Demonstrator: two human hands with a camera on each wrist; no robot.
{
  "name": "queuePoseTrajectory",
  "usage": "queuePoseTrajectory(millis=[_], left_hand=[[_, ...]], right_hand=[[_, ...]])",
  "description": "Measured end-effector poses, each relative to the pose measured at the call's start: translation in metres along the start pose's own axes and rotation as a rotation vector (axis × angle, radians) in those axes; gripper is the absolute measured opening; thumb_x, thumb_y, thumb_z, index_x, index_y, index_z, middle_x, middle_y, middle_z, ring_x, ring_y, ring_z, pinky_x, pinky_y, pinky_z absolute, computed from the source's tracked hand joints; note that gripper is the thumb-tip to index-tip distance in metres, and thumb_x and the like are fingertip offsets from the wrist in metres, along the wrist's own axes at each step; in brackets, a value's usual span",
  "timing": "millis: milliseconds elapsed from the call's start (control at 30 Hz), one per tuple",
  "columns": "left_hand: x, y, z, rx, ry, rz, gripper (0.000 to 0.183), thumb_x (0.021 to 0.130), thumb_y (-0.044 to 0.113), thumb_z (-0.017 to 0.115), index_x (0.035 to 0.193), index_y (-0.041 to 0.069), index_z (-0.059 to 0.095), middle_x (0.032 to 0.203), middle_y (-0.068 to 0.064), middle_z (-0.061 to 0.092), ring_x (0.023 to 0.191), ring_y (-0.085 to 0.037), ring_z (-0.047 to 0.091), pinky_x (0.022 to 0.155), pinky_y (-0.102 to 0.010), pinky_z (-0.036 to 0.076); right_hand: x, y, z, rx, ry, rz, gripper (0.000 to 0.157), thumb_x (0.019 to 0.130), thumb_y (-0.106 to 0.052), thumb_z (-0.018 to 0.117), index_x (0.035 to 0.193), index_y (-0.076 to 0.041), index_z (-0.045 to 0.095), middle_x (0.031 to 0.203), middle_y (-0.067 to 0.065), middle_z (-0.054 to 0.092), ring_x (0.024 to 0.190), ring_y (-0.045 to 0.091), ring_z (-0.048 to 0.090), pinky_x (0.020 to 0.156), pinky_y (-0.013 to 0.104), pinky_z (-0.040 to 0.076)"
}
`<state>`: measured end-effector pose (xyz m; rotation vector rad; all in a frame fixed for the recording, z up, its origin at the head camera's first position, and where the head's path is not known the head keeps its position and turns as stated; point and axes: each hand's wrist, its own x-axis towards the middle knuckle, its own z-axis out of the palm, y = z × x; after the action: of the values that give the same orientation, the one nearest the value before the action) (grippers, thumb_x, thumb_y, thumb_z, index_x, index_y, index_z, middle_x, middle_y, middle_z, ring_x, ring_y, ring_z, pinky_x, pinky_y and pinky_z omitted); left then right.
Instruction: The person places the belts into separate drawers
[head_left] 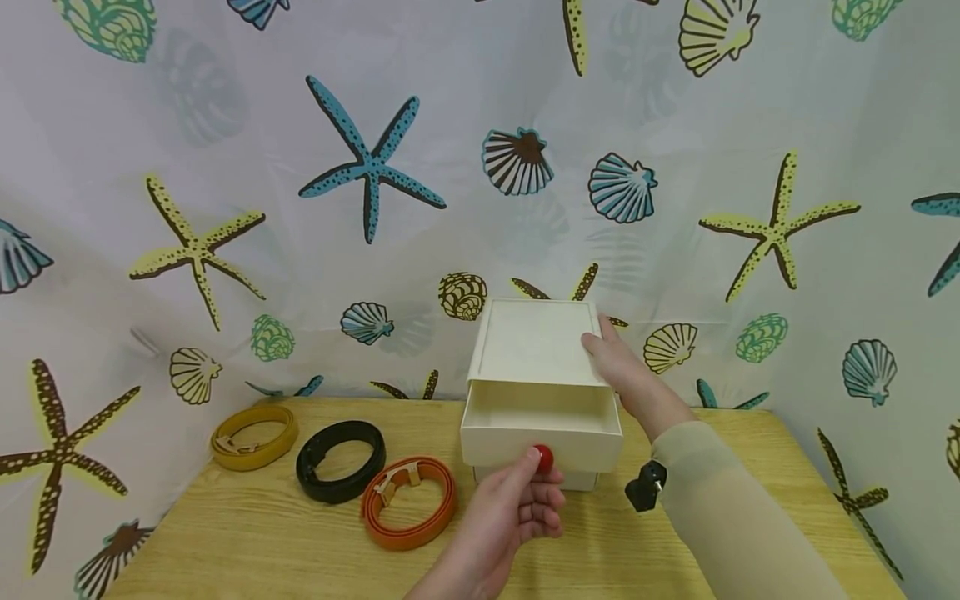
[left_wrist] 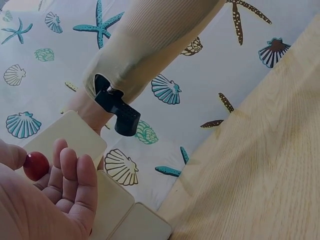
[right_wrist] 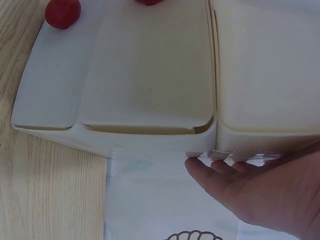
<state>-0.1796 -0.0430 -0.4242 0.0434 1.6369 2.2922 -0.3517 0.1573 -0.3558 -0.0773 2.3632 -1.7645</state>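
Cream box (head_left: 536, 342), smooth, rounded corners: standing near the surface's (head_left: 285, 533) rear edge, right of centre. Upper drawer (head_left: 487, 446), matching cream: projecting forward, showing pale inner walls. Knob (head_left: 544, 459), red, glossy, round: sitting between the thumb and fingers of the left hand (head_left: 498, 517), which are pinching it. Right hand (head_left: 626, 367): holding the box's right side, thumb lying over the top edge, fingers pressing the side wall.

Belts, three, coiled: yellow (head_left: 258, 460), black (head_left: 326, 492) and orange (head_left: 408, 537), running diagonally from the surface's left rear corner. A strip of wood grain is separating the orange one from the box; more is extending along the box's right.

Backdrop (head_left: 450, 250), shell-and-starfish fabric: hanging close behind. The surface's near edge is falling outside the head view; the drawer's floor is staying mostly hidden.
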Motion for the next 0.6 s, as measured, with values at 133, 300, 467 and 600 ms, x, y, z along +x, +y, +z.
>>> queuePoseTrajectory(millis=[133,300,467,600], left_hand=[[-0.0011,0.0001,-0.0004,0.004,-0.002,0.005,0.056,0.114,0.055,0.055,0.118,0.002,0.073,0.092,-0.003,0.072,0.076,-0.013,0.066,0.079,-0.032,0.061],[-0.0012,0.0001,-0.0007,0.004,0.001,0.003,0.056,0.115,0.055,0.055,0.118,0.002,0.073,0.091,-0.002,0.072,0.076,-0.013,0.066,0.079,-0.032,0.061],[-0.0024,0.0000,-0.0012,0.011,0.003,0.008,0.060,0.114,0.056,0.056,0.121,-0.001,0.073,0.091,-0.002,0.072,0.076,-0.012,0.066,0.078,-0.031,0.061],[-0.0022,0.0002,-0.0014,0.012,0.005,0.009,0.060,0.113,0.056,0.058,0.121,-0.001,0.074,0.091,-0.002,0.072,0.076,-0.013,0.066,0.078,-0.031,0.060]], right_hand=[[-0.0001,-0.0007,0.0005,0.001,-0.004,-0.001,0.073,0.120,-0.033,0.030,0.176,-0.021,-0.015,0.184,0.014,-0.011,0.168,0.038,-0.004,0.133,0.062,0.004],[-0.0012,-0.0012,0.0007,-0.002,-0.012,0.002,0.073,0.120,-0.033,0.029,0.175,-0.020,-0.018,0.184,0.014,-0.013,0.168,0.038,-0.004,0.133,0.063,0.005],[-0.0015,-0.0025,0.0000,0.005,-0.017,-0.008,0.073,0.120,-0.032,0.029,0.176,-0.021,-0.016,0.184,0.013,-0.012,0.168,0.037,-0.003,0.133,0.061,0.005],[-0.0012,-0.0026,-0.0008,0.000,-0.013,-0.005,0.073,0.120,-0.032,0.029,0.176,-0.021,-0.016,0.184,0.013,-0.012,0.169,0.036,-0.004,0.133,0.061,0.004]])
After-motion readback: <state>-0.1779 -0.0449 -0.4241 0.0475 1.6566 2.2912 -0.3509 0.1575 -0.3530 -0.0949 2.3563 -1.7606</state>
